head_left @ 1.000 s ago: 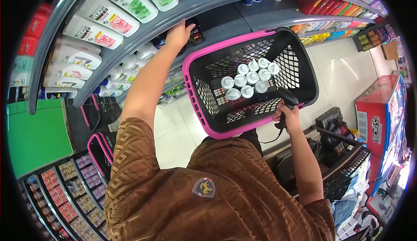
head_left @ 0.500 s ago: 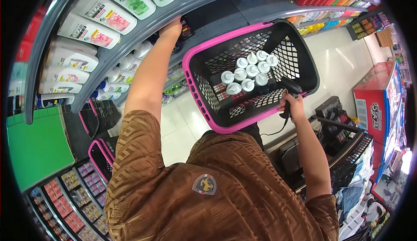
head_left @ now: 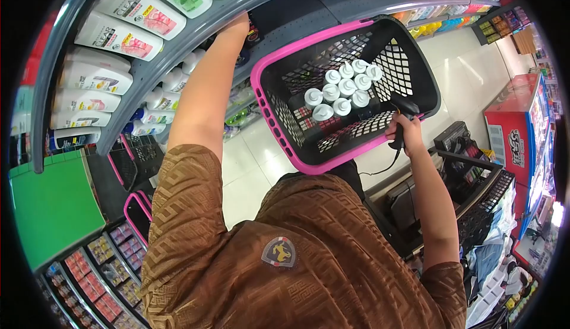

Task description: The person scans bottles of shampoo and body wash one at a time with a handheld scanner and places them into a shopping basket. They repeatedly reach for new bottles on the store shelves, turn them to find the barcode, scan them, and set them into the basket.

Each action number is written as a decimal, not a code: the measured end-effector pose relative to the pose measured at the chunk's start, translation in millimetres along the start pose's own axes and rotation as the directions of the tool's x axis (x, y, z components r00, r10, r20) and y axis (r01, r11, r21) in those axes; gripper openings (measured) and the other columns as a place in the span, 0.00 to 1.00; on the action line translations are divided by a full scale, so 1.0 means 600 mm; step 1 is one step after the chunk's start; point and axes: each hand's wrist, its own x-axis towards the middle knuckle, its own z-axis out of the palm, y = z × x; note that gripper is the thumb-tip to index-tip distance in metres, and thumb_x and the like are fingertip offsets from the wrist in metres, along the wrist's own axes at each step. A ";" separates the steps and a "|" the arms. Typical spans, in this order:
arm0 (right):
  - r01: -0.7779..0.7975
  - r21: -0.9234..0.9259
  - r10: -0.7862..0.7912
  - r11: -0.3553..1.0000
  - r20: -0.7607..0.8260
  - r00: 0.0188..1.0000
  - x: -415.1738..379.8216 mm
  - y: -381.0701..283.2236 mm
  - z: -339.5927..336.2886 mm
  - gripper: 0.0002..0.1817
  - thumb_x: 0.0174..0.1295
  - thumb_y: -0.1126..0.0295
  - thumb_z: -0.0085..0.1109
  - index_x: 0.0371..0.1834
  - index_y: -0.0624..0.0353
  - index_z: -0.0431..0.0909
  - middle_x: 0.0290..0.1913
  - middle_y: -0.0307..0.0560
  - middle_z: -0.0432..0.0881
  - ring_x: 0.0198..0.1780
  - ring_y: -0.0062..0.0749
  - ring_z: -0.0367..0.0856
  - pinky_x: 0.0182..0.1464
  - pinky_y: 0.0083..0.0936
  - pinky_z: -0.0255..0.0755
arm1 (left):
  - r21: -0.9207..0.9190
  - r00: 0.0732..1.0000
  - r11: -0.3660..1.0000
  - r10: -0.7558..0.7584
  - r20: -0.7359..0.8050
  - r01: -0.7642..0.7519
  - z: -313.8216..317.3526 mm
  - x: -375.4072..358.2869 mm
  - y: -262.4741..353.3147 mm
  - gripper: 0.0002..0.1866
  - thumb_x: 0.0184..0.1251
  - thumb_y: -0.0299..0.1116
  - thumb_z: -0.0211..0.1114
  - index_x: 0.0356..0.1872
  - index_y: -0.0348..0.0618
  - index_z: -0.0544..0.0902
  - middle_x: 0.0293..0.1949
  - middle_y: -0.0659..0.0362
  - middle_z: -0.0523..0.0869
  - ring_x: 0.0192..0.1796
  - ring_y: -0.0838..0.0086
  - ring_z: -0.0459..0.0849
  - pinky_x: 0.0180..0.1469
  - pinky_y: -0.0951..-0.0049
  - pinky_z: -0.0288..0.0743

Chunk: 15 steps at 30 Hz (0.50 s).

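Note:
My left hand (head_left: pixel 236 26) reaches in under the front edge of an upper shelf, beside a dark package (head_left: pixel 252 35). Its fingers are hidden by the shelf edge. In my right hand (head_left: pixel 407 134) is a black handheld barcode scanner (head_left: pixel 405 105), its cable hanging down. The scanner's head is over the near right side of a black basket with a pink rim (head_left: pixel 259 86). Inside the basket several pump bottles with white tops (head_left: pixel 346 87) stand upright in a cluster. What holds the basket up cannot be seen.
White shampoo bottles (head_left: pixel 122 35) line the upper shelf (head_left: pixel 297 23) at the left, with more bottles below. A green panel (head_left: pixel 53 204) and pink-rimmed baskets (head_left: pixel 138 213) are at the lower left. On the right stand a black cart (head_left: pixel 475 169) and a red display box (head_left: pixel 512 142).
My left hand has gone slightly further under the shelf edge. My right hand and the scanner have shifted a little right. The basket appears slightly higher and further right in view.

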 end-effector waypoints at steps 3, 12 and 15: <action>0.005 0.003 -0.005 1.000 -0.012 1.000 -0.002 -0.002 0.002 0.10 0.63 0.66 0.61 0.34 0.64 0.78 0.26 0.47 0.81 0.26 0.38 0.86 0.27 0.32 0.83 | 0.032 1.000 0.999 0.029 0.006 -0.030 0.004 0.008 0.002 0.25 0.78 0.42 0.54 0.71 0.46 0.74 0.74 0.47 0.72 0.75 0.47 0.70 0.75 0.50 0.64; 0.014 0.017 -0.014 1.000 -0.005 1.000 0.001 0.001 0.002 0.10 0.64 0.67 0.61 0.33 0.64 0.78 0.26 0.47 0.81 0.25 0.38 0.86 0.27 0.33 0.84 | 0.122 0.991 0.984 0.131 -0.008 -0.129 -0.007 -0.008 -0.011 0.24 0.76 0.40 0.56 0.69 0.45 0.76 0.73 0.46 0.73 0.73 0.47 0.71 0.75 0.50 0.65; -0.006 0.006 0.006 1.000 -0.007 1.000 -0.001 -0.003 0.003 0.10 0.64 0.67 0.61 0.33 0.64 0.78 0.26 0.47 0.81 0.26 0.38 0.86 0.27 0.33 0.85 | 0.151 0.989 0.978 0.145 -0.006 -0.143 -0.007 -0.011 -0.015 0.23 0.76 0.39 0.57 0.69 0.45 0.76 0.72 0.46 0.74 0.73 0.47 0.72 0.75 0.50 0.65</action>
